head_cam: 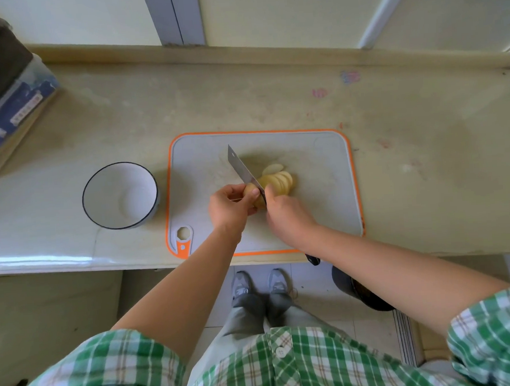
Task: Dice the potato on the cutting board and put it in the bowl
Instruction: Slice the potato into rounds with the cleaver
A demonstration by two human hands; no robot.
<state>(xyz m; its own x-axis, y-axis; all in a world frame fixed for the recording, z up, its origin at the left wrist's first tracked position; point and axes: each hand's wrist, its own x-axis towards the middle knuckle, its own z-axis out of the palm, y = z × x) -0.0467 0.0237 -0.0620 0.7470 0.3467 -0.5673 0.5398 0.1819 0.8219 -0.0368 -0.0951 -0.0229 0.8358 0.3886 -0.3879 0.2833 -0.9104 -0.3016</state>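
A grey cutting board with an orange rim (320, 165) lies on the counter. On it a peeled potato (250, 190) is partly cut, with several round slices (280, 179) fanned out to its right. My left hand (230, 207) grips the uncut end of the potato with curled fingers. My right hand (285, 213) holds a knife (242, 168) whose blade rests in the potato between the uncut end and the slices. A white bowl with a dark rim (119, 196) stands empty just left of the board.
A blue and clear plastic box (15, 109) under a dark object sits at the counter's far left. The counter's front edge runs just below the board. A low ledge runs along the back of the counter.
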